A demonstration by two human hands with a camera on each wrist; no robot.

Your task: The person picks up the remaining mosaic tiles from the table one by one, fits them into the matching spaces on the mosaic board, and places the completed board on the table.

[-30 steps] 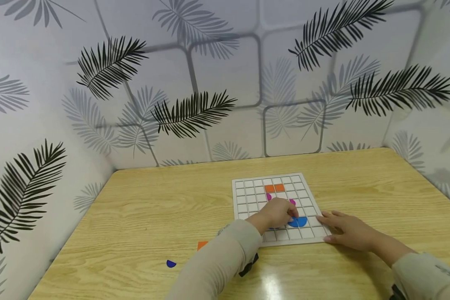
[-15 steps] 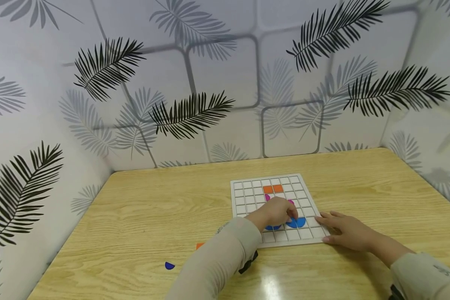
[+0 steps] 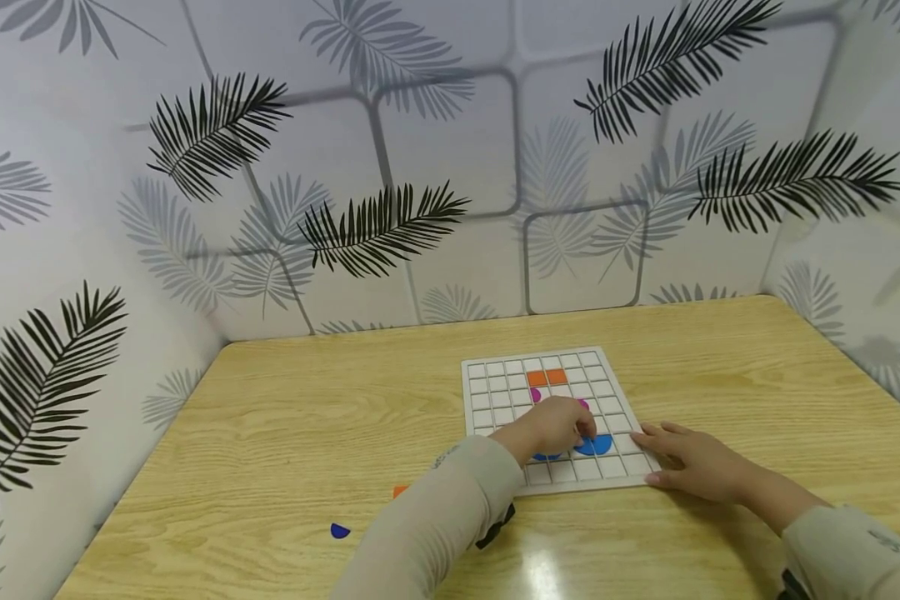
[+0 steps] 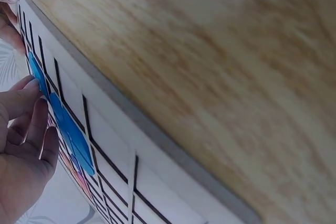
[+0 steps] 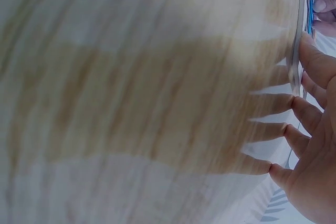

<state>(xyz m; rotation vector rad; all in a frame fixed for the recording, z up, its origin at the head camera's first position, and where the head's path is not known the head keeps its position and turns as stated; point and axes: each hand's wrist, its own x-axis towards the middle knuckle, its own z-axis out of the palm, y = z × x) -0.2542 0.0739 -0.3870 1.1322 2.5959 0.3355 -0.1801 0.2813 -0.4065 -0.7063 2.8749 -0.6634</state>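
A white square grid board [image 3: 480,385] lies on the table, holding flat coloured pieces. With curled fingers, my left hand [image 3: 553,425] pinches at a blue rounded piece [image 4: 37,73] low on the board; thumb and fingertips meet at its edge. Blue quarter pieces there form a half circle [image 3: 602,445], partly under my fingertips. Another blue rounded shape [image 4: 71,135] lies beside it, mostly behind the hand in the head view. My right hand [image 3: 693,462] rests along the board's right edge with fingers extended, the thumb near the front corner.
Two orange squares [image 3: 546,377] and magenta pieces [image 3: 536,395] sit farther up the board. On the wooden table [image 3: 307,417], a dark blue half circle [image 3: 340,531] and an orange piece [image 3: 400,492] lie left of my left sleeve, which partly covers the orange one. A patterned wall [image 3: 450,275] stands behind.
The head view shifts slightly. My left hand stays at the blue piece with only small finger movement, and my right hand keeps its place at the board's edge.
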